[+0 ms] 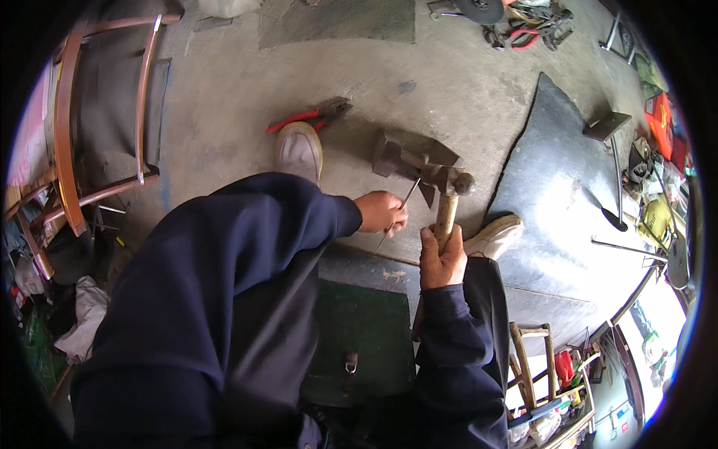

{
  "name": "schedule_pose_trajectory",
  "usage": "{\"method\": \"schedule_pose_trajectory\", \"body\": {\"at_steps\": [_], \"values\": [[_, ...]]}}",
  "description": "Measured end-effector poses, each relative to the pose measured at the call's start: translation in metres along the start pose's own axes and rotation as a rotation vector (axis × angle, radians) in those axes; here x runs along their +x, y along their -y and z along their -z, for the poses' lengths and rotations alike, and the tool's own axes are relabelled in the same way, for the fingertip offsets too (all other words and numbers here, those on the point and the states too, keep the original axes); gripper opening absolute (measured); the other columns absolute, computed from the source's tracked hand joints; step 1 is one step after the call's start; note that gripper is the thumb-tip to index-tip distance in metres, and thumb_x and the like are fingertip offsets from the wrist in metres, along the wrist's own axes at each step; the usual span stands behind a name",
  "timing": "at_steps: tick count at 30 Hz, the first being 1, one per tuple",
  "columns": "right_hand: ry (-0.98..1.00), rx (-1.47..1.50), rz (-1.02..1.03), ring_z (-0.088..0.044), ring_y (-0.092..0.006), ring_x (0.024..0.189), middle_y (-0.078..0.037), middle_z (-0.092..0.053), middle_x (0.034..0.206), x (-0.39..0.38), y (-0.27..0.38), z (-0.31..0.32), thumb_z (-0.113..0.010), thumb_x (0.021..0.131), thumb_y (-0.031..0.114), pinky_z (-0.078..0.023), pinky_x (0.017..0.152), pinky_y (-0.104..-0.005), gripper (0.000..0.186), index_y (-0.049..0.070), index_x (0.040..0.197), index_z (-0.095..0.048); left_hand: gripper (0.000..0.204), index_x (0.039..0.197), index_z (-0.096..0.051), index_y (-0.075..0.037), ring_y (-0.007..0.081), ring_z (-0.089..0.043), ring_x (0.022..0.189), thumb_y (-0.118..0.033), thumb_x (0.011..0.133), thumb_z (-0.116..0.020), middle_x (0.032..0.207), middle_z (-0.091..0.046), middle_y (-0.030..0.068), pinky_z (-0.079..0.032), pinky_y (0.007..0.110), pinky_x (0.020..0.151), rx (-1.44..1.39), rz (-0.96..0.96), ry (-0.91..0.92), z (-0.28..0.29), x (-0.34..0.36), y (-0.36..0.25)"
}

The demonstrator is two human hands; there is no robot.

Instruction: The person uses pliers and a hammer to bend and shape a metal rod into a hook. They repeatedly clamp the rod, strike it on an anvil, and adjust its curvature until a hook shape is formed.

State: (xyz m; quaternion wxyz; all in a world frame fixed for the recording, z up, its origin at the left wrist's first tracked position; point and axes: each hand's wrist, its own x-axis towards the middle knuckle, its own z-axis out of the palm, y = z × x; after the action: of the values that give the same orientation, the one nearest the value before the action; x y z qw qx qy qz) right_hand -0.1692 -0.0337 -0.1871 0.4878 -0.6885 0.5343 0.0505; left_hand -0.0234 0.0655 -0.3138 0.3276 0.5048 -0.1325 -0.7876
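Observation:
In the middle of the head view, my left hand (383, 212) is closed round a thin metal rod (409, 193). The rod slants up and right, and its upper end comes close to a small steel anvil (387, 156) on the floor. My right hand (443, 258) grips the wooden handle of a hammer (446, 212). The hammer's head is raised just right of the rod's upper end and hides part of the anvil. Beyond my left shoe (299, 150) lies a pair of red-handled pliers (318, 114).
A dark sheet (553, 165) covers the floor at right, with a metal stand (615, 150) on it. More hand tools (527, 30) lie at the far right. A wooden-framed chair (67, 127) stands at left. Between my legs is a dark green box (359, 322) with a latch.

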Motion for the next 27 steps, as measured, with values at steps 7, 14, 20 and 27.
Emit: {"method": "schedule_pose_trajectory", "body": {"at_steps": [7,14,20,27], "values": [[-0.019,0.218,0.066,-0.048,-0.0058,0.054,0.002,-0.052,0.066,0.003,-0.021,-0.008,-0.067,0.099,0.020,-0.039,0.049,-0.0243,0.020,0.005,0.096,-0.054,0.023,0.090,-0.069,0.002,0.0146,-0.064,0.065,-0.020,0.096,-0.066,0.076,-0.069,0.0074,-0.054,0.032,0.062,0.196,0.110,-0.117,0.001,-0.014,-0.005],[-0.006,0.333,-0.016,-0.047,-0.0081,0.047,0.001,-0.052,0.064,0.012,-0.028,-0.015,-0.067,0.099,0.022,-0.037,0.043,-0.0246,0.021,0.007,0.094,-0.053,0.027,0.083,-0.067,0.002,0.0177,-0.065,0.061,-0.023,0.094,-0.068,0.071,-0.067,0.0097,-0.052,0.035,0.061,0.360,-0.030,-0.334,-0.018,-0.020,-0.010],[0.062,0.515,-0.138,-0.046,-0.0096,0.045,-0.001,-0.050,0.065,0.012,-0.016,-0.010,-0.065,0.099,0.026,-0.036,0.038,-0.0252,0.023,0.009,0.095,-0.050,0.028,0.091,-0.066,0.000,0.0155,-0.062,0.060,-0.027,0.098,-0.062,0.069,-0.061,0.0058,-0.050,0.033,0.061,-0.047,-0.046,-0.466,-0.039,-0.027,0.006],[0.035,0.504,-0.173,-0.048,-0.0107,0.044,-0.002,-0.052,0.062,0.013,-0.002,-0.008,-0.067,0.096,0.021,-0.038,0.039,-0.0270,0.021,0.006,0.095,-0.053,0.025,0.096,-0.065,-0.008,0.0083,-0.044,0.052,-0.025,0.105,-0.050,0.063,-0.048,-0.0022,-0.039,0.027,0.050,-0.268,-0.375,-0.854,-0.085,-0.014,0.022]]}}
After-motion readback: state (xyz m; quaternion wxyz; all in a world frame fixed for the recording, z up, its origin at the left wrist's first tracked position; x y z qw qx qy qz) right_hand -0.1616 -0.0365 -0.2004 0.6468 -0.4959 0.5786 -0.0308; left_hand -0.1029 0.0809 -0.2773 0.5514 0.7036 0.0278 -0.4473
